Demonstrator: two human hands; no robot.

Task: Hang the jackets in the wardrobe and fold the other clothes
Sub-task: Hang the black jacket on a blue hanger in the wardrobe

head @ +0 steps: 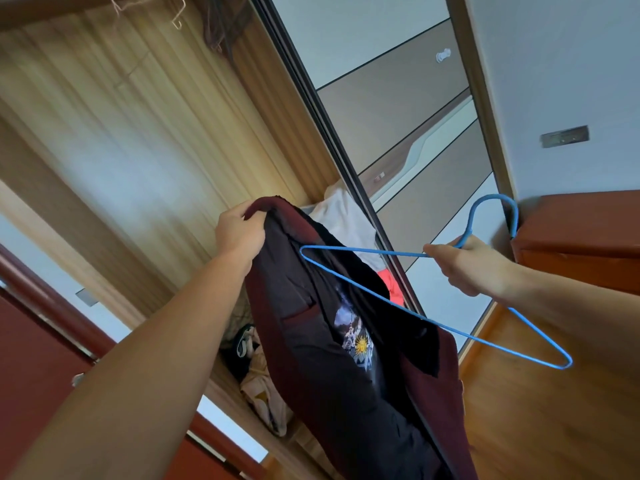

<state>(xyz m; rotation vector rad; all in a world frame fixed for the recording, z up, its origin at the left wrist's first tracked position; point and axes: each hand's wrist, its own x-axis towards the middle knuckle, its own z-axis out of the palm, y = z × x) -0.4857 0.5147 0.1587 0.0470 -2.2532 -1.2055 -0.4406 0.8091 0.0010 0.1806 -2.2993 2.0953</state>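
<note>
Left hand (239,230) raised, arm outstretched, fingers pinched on the collar of one dark red jacket (349,358) hanging before the open wardrobe (138,133), right hand (467,265) closed around one blue hanger (408,306) at its neck

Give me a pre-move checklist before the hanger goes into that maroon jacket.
1. Left hand grips the maroon jacket at its top edge: ok.
2. Right hand holds the blue hanger just below the hook: ok.
3. Hanger seated in both shoulders: not ok; one end only pokes in at the opening, the other hangs clear to the right.
4. Jacket opened, dark lining facing out: ok.
5. Free space on the wardrobe rail: cannot tell; only a bare wire hanger shows at the top.
6. Pile of clothes on the wardrobe floor clear of the jacket's hem: cannot tell.
</note>
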